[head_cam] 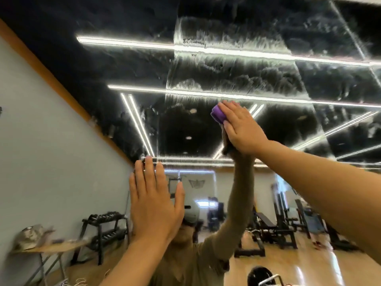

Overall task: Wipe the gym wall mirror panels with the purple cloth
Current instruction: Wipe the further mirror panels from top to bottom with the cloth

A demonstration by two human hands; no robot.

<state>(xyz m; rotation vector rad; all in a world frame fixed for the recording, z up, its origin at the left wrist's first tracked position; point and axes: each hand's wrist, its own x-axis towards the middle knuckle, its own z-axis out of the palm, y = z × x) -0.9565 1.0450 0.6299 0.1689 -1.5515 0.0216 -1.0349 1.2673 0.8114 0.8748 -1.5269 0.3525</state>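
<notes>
While two hands meet one mirror [237, 65], right hand [240, 129] pressing one purple cloth [218, 114], left hand [155, 201] flat

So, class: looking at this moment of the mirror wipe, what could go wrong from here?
1. The left hand lies flat and bare on the mirror, so it may leave prints on the glass.
2. The right hand presses the purple cloth with straight fingers at a high reach; the bunched cloth could slip out.
3. Streaky residue above may dry as smears.
</notes>
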